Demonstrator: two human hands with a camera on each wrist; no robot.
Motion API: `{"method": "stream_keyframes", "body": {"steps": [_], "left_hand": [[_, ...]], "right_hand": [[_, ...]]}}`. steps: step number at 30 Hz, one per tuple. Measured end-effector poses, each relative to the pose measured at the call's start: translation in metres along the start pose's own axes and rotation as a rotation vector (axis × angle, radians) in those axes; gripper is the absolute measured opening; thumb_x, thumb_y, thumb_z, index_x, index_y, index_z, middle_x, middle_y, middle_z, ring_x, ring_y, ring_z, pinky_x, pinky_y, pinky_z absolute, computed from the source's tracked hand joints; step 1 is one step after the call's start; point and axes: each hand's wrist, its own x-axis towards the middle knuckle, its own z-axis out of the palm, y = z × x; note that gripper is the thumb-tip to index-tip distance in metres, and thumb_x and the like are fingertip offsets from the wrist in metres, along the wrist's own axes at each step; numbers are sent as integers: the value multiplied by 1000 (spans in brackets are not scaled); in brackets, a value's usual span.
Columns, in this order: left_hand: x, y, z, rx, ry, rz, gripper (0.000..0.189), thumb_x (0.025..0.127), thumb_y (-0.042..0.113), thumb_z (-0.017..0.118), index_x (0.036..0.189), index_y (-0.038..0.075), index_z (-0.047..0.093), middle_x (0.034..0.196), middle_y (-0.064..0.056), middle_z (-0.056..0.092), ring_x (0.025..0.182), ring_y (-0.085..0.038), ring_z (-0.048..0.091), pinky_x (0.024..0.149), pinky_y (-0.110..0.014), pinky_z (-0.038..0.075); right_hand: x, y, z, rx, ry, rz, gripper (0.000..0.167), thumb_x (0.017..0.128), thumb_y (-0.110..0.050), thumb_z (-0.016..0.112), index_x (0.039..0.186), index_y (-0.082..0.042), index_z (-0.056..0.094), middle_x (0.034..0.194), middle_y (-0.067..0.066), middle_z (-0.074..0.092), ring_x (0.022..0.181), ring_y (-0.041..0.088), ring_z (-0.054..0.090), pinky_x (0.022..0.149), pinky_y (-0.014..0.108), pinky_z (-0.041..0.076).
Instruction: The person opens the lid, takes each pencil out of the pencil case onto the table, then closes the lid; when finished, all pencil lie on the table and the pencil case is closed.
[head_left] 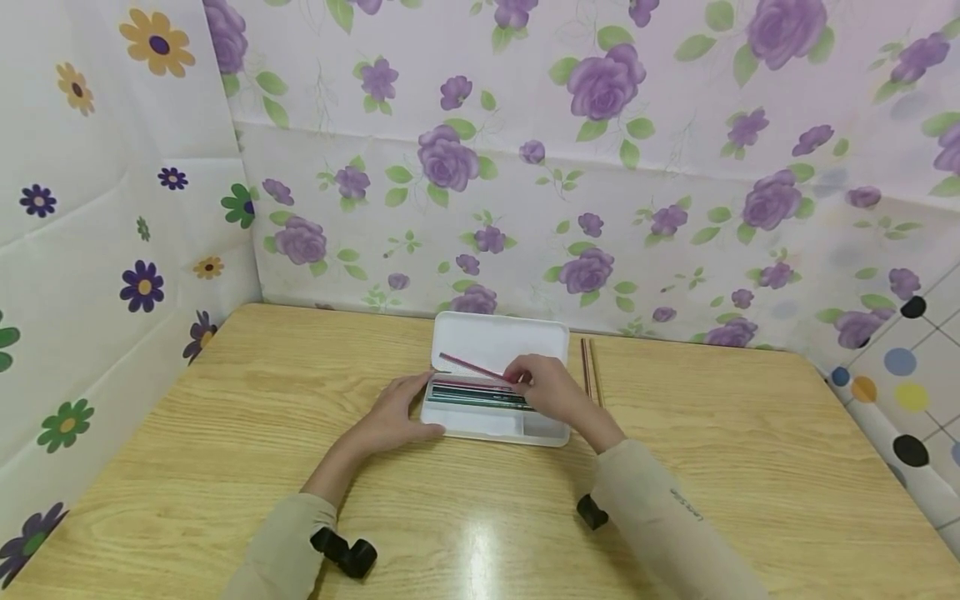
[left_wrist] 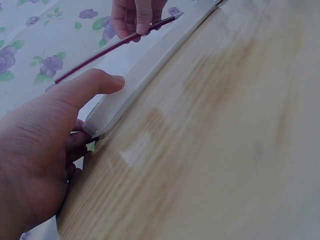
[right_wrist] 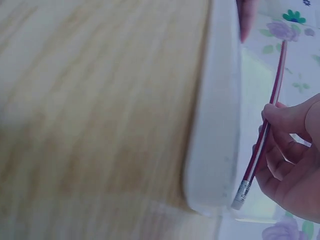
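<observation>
A white pencil case [head_left: 472, 421] lies with its lid [head_left: 498, 333] raised at the back. My left hand [head_left: 392, 419] holds its left end, thumb at the front wall and fingers around the side. With thumb and fingers, my right hand [head_left: 549, 388] pinches a dark red striped pencil [right_wrist: 252, 162] over the case. The pencil has a silver ferrule at its end in the right wrist view and slants across the hinge side in the head view. Several dark green pencils [head_left: 476, 395] and a reddish one lie in the case's rear compartment, partly hidden by the right hand.
Two more pencils, one reddish [head_left: 586, 367] and one tan [head_left: 597, 375], lie on the wooden table [head_left: 750, 467] just right of the case. Flower-printed cloth [head_left: 525, 208] hangs behind the table's far edge.
</observation>
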Motion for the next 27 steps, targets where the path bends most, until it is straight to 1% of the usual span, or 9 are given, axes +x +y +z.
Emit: {"method": "stream_keyframes", "body": {"steps": [7, 10, 14, 15, 18, 21, 22, 25, 27], "left_hand": [[0, 0, 0, -1, 2, 0, 92, 77, 34, 79, 151, 7, 33, 148, -16, 38, 138, -37, 25, 109, -57, 23], [-1, 0, 0, -1, 2, 2, 91, 77, 34, 79, 151, 7, 33, 148, -16, 38, 138, -37, 25, 108, -57, 23], [-1, 0, 0, -6, 2, 1, 91, 76, 33, 79, 151, 9, 34, 148, -15, 38, 138, -36, 24, 108, -58, 22], [-1, 0, 0, -6, 2, 3, 91, 76, 34, 79, 151, 9, 34, 149, -15, 38, 138, -36, 25, 108, -57, 22], [-1, 0, 1, -10, 1, 3, 90, 77, 34, 79, 151, 11, 35, 149, -13, 38, 138, -35, 24, 109, -57, 22], [0, 0, 1, -9, 0, 3, 89, 77, 35, 79, 151, 12, 35, 149, -13, 38, 138, -35, 24, 109, -57, 22], [0, 1, 1, -10, 0, 1, 89, 77, 35, 79, 151, 12, 35, 149, -13, 38, 138, -35, 24, 109, -57, 23], [0, 1, 1, -17, 1, -4, 90, 77, 35, 79, 151, 11, 34, 149, -14, 38, 138, -36, 24, 108, -58, 22], [0, 1, 1, -26, 2, -6, 90, 77, 34, 79, 151, 10, 34, 149, -14, 38, 138, -36, 24, 108, -58, 22]], "right_hand": [[0, 4, -10, 42, 86, 44, 13, 89, 2, 64, 102, 0, 66, 89, 5, 66, 83, 20, 61, 72, 35, 51], [0, 6, -14, 62, 122, 64, 13, 89, 0, 65, 102, -1, 65, 90, 6, 67, 86, 22, 63, 73, 36, 52], [-3, 7, -23, 103, 145, 92, 14, 89, -3, 67, 102, -1, 65, 92, 8, 67, 87, 24, 64, 73, 39, 52], [-4, 8, -25, 110, 148, 96, 14, 89, -4, 67, 102, -1, 64, 92, 8, 67, 87, 24, 64, 78, 41, 50], [-7, 10, -32, 142, 156, 119, 15, 89, -4, 67, 102, 0, 65, 92, 9, 68, 86, 24, 64, 77, 43, 51], [-9, 13, -38, 161, 169, 141, 15, 88, -5, 67, 102, 1, 65, 92, 10, 68, 87, 25, 64, 77, 40, 52], [-10, 14, -40, 169, 173, 155, 16, 88, -6, 68, 102, 1, 65, 92, 10, 68, 87, 25, 64, 72, 38, 54], [-13, 18, -45, 201, 176, 200, 19, 89, -8, 68, 105, 0, 64, 95, 10, 67, 89, 25, 63, 74, 35, 53], [-14, 21, -48, 240, 178, 230, 23, 89, -8, 68, 110, 1, 63, 98, 12, 66, 92, 25, 62, 75, 34, 53]]}}
